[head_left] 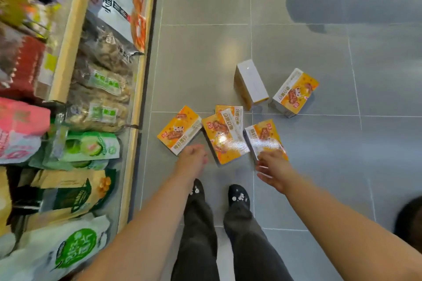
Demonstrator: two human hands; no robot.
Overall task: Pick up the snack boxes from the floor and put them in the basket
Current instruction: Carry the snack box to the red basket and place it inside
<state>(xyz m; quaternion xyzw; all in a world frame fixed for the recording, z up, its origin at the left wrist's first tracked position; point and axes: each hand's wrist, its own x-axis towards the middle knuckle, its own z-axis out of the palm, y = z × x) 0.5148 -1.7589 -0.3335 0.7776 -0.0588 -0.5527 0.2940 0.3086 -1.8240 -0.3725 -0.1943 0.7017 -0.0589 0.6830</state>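
Several orange-and-yellow snack boxes lie scattered on the grey tiled floor. The nearest three are a left box [179,129], a middle box [225,138] lying on top of another one, and a right box [265,138]. Farther off, one box [251,83] shows its white side and one [295,91] lies face up. My left hand [191,158] hovers with loosely curled fingers at the near edge of the left box and holds nothing. With its fingers spread, my right hand [272,169] is over the near end of the right box. No basket is in view.
A store shelf [137,102] with bagged snacks runs along the left side. My two feet [217,194] in dark shoes stand just behind the boxes. A dark round object [411,223] sits at the right edge.
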